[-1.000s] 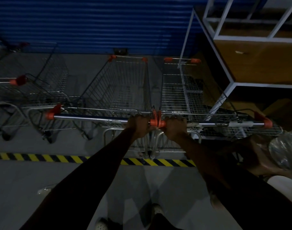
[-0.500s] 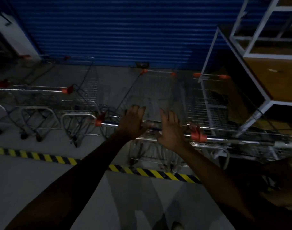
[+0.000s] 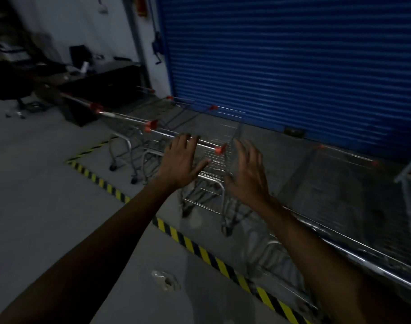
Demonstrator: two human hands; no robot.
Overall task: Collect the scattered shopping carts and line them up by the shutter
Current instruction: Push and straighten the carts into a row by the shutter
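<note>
A: Looking toward the blue shutter (image 3: 281, 66), what are its slats like?

B: Ribbed, horizontal, corrugated metal. Below it runs bare grey concrete floor (image 3: 36, 195), and a yellow-and-black hazard stripe (image 3: 200, 250) crosses that floor diagonally, on the near side of the shutter.

A: And the shopping carts (image 3: 214, 164)?

B: Thin wire mesh baskets on tubular chrome frames, with small caster wheels. They stand side by side between the stripe and the shutter. Each handle bar (image 3: 183, 139) is a straight shiny tube capped with orange plastic ends.

A: Which way do they point?

B: Their noses face the shutter, handles toward the stripe. The handle bars run end to end in one long line, roughly parallel to the shutter's base. The carts at the far right of the shutter are blurred.

A: The hands?

B: Both are bare, fingers spread wide, holding nothing. The left hand (image 3: 181, 162) hovers palm down over a handle bar; whether its fingertips touch is unclear. The right hand (image 3: 249, 174) floats just beside it, over the basket's wire edge, away from the shutter.
</note>
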